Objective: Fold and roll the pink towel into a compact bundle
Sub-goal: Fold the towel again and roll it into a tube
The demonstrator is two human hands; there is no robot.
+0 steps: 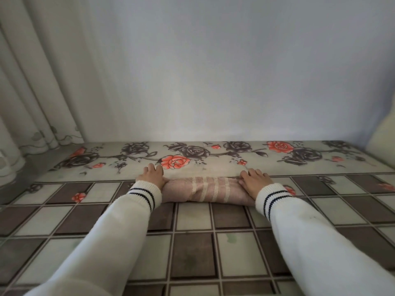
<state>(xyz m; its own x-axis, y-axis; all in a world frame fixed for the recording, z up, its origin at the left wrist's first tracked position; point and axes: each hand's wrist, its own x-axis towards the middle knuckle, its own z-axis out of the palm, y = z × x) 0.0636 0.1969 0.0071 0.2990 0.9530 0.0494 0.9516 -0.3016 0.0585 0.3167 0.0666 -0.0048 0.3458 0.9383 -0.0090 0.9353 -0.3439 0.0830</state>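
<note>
The pink towel [205,190] lies rolled into a thick horizontal bundle on the patterned table cover [192,231], with pale lace stripes running across its middle. My left hand [151,175] rests palm-down over the roll's left end, fingers curled over its far side. My right hand [254,181] presses on the right end in the same way. Both arms wear white sleeves with dark-striped cuffs. The ends of the roll are hidden under my hands.
The cover has brown and pale checks near me and a band of red and grey roses [175,161] at the far edge, against a plain wall [213,71]. A curtain [27,82] hangs at the left. A pale cushion-like shape [382,133] sits at the far right.
</note>
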